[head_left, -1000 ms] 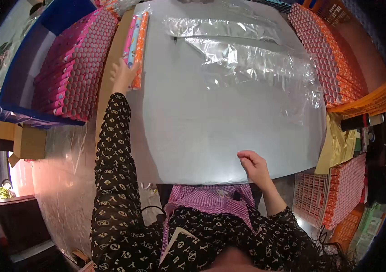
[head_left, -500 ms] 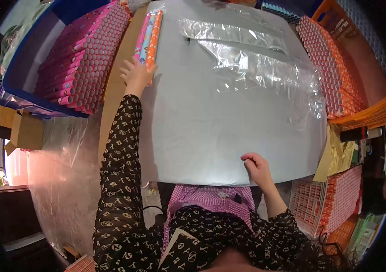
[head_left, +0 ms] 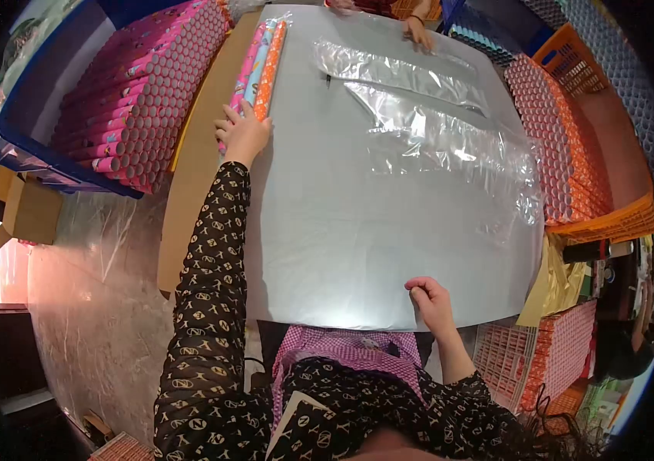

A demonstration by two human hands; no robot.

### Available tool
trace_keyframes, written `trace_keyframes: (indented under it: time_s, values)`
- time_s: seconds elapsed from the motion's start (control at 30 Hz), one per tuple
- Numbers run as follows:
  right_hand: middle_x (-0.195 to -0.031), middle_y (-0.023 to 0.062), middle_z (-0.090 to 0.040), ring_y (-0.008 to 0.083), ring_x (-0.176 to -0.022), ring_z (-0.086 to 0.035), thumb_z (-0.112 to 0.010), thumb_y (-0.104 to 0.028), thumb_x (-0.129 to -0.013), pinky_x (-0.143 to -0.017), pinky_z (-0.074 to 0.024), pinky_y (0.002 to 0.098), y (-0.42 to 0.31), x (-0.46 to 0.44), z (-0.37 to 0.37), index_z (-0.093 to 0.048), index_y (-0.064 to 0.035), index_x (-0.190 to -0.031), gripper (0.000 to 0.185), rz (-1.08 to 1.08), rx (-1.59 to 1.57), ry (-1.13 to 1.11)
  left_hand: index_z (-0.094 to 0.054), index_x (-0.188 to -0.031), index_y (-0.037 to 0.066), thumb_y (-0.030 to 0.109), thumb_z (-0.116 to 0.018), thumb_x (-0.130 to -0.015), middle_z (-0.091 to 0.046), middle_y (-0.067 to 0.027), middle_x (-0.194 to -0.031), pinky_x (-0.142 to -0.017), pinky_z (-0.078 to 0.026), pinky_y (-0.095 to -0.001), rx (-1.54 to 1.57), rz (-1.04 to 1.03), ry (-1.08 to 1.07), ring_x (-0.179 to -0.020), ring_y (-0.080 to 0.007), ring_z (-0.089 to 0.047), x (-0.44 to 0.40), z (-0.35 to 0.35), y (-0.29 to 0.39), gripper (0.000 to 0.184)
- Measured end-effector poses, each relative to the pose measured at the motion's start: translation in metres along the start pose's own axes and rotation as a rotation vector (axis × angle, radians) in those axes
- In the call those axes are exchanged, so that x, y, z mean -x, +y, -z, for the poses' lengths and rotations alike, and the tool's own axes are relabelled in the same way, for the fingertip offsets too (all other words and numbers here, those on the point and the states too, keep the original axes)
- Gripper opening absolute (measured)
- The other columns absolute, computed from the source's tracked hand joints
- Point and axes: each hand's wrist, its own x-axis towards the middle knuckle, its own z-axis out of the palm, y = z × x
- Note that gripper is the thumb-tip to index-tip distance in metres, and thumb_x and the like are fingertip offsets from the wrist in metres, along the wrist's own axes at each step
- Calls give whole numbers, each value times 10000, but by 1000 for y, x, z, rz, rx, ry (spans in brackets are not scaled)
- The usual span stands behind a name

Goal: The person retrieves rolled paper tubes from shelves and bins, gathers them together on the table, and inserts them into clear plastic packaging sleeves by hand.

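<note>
At the table's left side lie a pink paper roll (head_left: 251,58), a light blue paper roll (head_left: 260,65) and an orange paper roll (head_left: 269,73), side by side, with clear film at their far ends. My left hand (head_left: 245,136) rests over their near ends, fingers spread across them and thumb by the orange one. My right hand (head_left: 430,306) is curled closed above the front edge of the grey table (head_left: 319,246); I see nothing in it. Clear plastic sleeves (head_left: 419,127) lie flat across the middle and right of the table.
A blue crate (head_left: 27,146) of pink rolls stands at left, beside a cardboard strip (head_left: 204,177). At right is an orange crate (head_left: 611,219) with orange rolls (head_left: 565,146). Another person's hand (head_left: 417,34) is at the far edge. A small dark object (head_left: 328,80) lies beside the sleeves.
My left hand has settled closer over the rolls' near ends. Another person's hand has come into view at the far edge. The camera view has shifted slightly; my right hand stays closed.
</note>
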Motion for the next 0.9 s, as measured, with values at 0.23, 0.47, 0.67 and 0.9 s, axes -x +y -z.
trace_keyframes:
  time_s: [0.23,0.47,0.67,0.9]
  values:
    - [-884,21,-681,85,-810,-593,-587,-38,-902,-741,-484,236,4,2,0,-688,-9,-1009,150,-10,1,23,-259,-1516,35,510,-516,-927,-198,-397,-1499,-1011,-266,-699,29,-11,13,-1272,-676,-284,-1,-5,-1,799]
    - [-862,0,-668,72,-786,-573,-585,-40,-900,-720,-476,229,13,2,-1,-691,-19,-999,147,13,-72,33,-192,-1539,85,583,-522,-886,-189,-365,-1513,-1023,-282,-667,-5,18,-37,-1256,-636,-333,-2,5,-1,886]
    - [-846,-7,-655,64,-770,-552,-584,-45,-901,-703,-465,224,20,0,0,-691,-17,-1004,150,45,-63,25,-147,-1552,115,697,-539,-837,-227,-351,-1513,-1048,-252,-677,-9,23,-27,-1306,-643,-280,5,36,6,1001]
    - [-916,6,-672,76,-838,-577,-565,-47,-928,-765,-469,227,13,0,6,-675,2,-1038,163,13,-42,-41,-406,-1415,-7,547,-561,-920,-476,-208,-1424,-1053,-390,-426,563,-380,111,-1276,-333,-499,-27,111,-22,759]
